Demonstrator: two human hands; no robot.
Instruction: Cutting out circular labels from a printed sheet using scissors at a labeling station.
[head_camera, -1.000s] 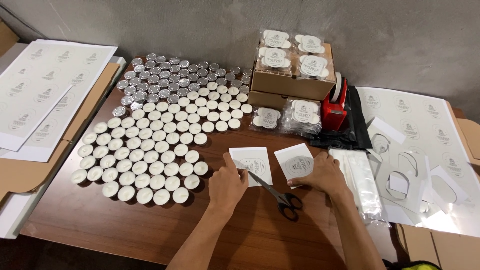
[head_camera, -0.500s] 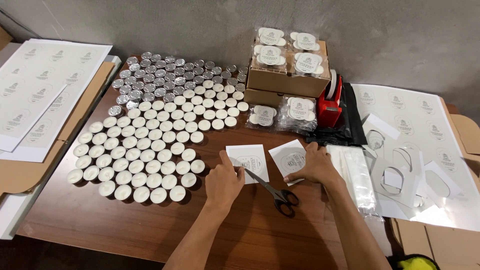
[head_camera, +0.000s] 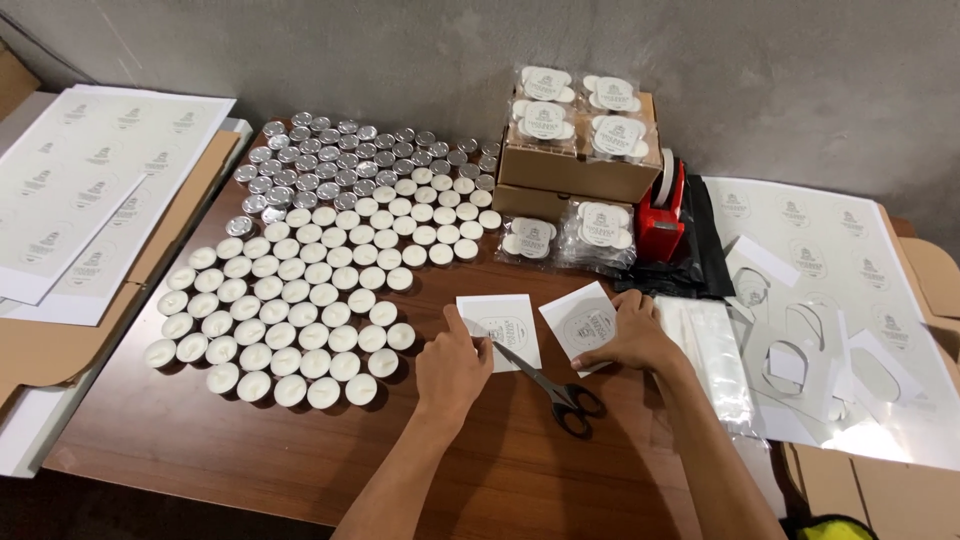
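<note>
My left hand (head_camera: 452, 368) rests on the wooden table (head_camera: 200, 440), fingertips pinching the lower left edge of a white square label piece (head_camera: 500, 322). My right hand (head_camera: 632, 338) lies over the right side of a second, tilted label piece (head_camera: 578, 322), fingers pressing on it. Black-handled scissors (head_camera: 552, 383) lie between the two hands, blades pointing at the left piece; neither hand grips them.
Many white tealight candles (head_camera: 290, 310) fill the table's left, with silver-cupped ones (head_camera: 330, 155) behind. Cardboard boxes (head_camera: 580, 170) carry bagged candle packs (head_camera: 575, 110). A red tape dispenser (head_camera: 665, 205), clear bags (head_camera: 715, 350) and cut label sheets (head_camera: 830, 290) lie right; uncut sheets (head_camera: 80, 170) left.
Both hands stay on their label pieces with only small finger shifts. The view has drifted slightly; the scissors have not moved.
</note>
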